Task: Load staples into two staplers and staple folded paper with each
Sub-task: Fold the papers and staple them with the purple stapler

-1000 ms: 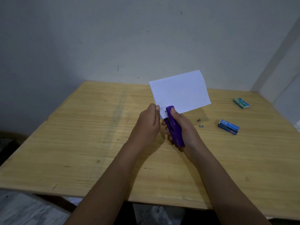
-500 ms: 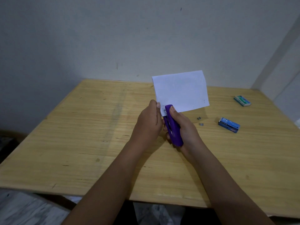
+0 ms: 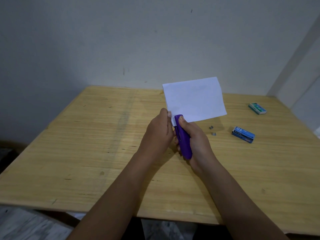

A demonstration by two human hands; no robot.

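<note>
My right hand (image 3: 195,141) gripped a purple stapler (image 3: 183,141) above the wooden table (image 3: 86,144). Its long axis ran away from me, nose pointing up and slightly left onto the lower left corner of a folded white paper (image 3: 194,99). My left hand (image 3: 158,135), just left of the stapler, pinched that same corner and hid the stapler's mouth, so I could not tell if it had bitten down. Right of the stapler lay two loose staple pieces (image 3: 210,127), then a blue staple box (image 3: 243,134), and farther beyond, a green staple box (image 3: 257,108).
</note>
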